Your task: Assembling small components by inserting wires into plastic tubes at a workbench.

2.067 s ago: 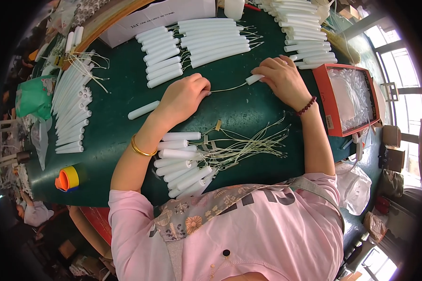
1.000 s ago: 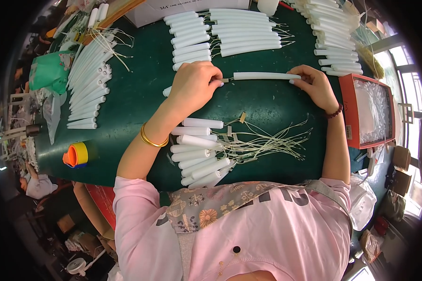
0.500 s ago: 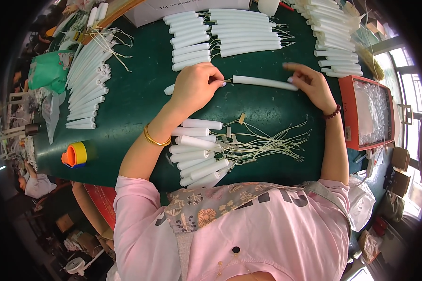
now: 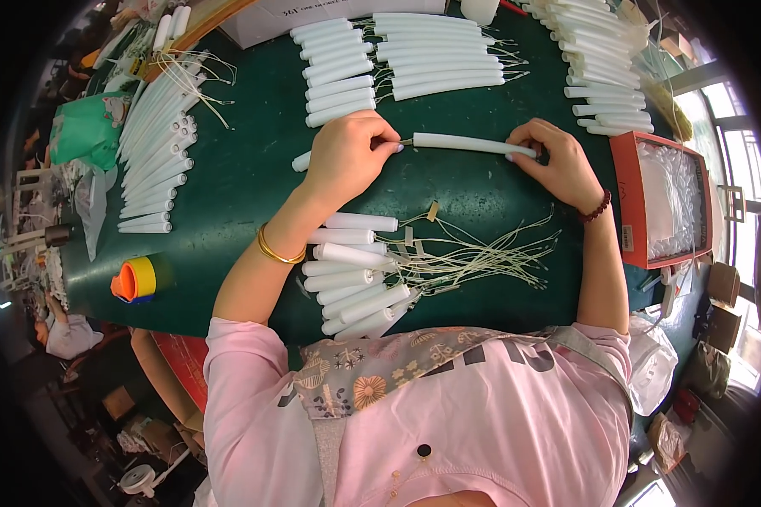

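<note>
A white tube (image 4: 461, 144) lies crosswise between my two hands above the green table. My right hand (image 4: 562, 160) has closed finger and thumb on the tube's right end. My left hand (image 4: 351, 156) is pinched at the other side, on a short thin wire (image 4: 407, 142) that comes out of the tube's left end. Another white tube (image 4: 301, 160) pokes out to the left from behind that hand, which hides most of it. Nearer to me lies a bunch of white tubes (image 4: 359, 222) with long pale wires (image 4: 482, 258) spread to the right.
Paired white tubes (image 4: 444, 55) joined by wires lie in rows at the back. More tubes are stacked at the left (image 4: 156, 173) and far right (image 4: 604, 93). A red box (image 4: 630, 203) of clear plastic pieces stands right; yellow and orange tape rolls (image 4: 139, 279) sit left.
My right hand's fingers, apart half a second ago, have closed on the tube's right end. The tube has shifted slightly left, and my left hand keeps its pinch.
</note>
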Motion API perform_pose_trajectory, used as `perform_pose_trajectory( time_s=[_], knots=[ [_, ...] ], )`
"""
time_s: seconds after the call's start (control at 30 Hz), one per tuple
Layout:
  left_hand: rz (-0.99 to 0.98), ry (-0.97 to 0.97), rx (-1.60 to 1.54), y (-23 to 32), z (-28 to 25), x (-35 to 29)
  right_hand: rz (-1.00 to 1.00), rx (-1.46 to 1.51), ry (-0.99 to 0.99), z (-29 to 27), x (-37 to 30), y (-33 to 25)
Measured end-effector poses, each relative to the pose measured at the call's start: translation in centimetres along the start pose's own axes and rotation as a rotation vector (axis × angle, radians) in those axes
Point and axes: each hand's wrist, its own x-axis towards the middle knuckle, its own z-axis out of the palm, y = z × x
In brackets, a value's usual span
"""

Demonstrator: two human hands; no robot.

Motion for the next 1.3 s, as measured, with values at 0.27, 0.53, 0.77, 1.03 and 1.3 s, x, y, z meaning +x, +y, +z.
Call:
perform_pose_trajectory(
  time_s=[0.27, 0.53, 0.77, 1.03, 1.3],
  knots=[
    [0.022, 0.015, -0.037, -0.3, 0.3, 0.0, -0.081, 0.294, 0.194, 0.9, 0.7, 2.1],
    [-0.051, -0.037, -0.086, 0.2, -0.3, 0.0, 0.152, 0.185, 0.062, 0.3, 0.7, 0.4],
    [0.146, -0.148, -0.169, 0.4, -3.0, 0.7, -0.287, -0.265, 0.318, 1.0, 1.0, 1.3],
    [-0.054, -0.276, 0.484, 1.0, -7.6, 0.4, -0.261, -0.403, 0.335, 1.7, 2.1, 0.4],
    [0.006, -0.177, 0.429, 1.3, -7.4, -0.5, -0.267, -0.404, 0.276, 2.3, 1.9, -5.7]
  ],
)
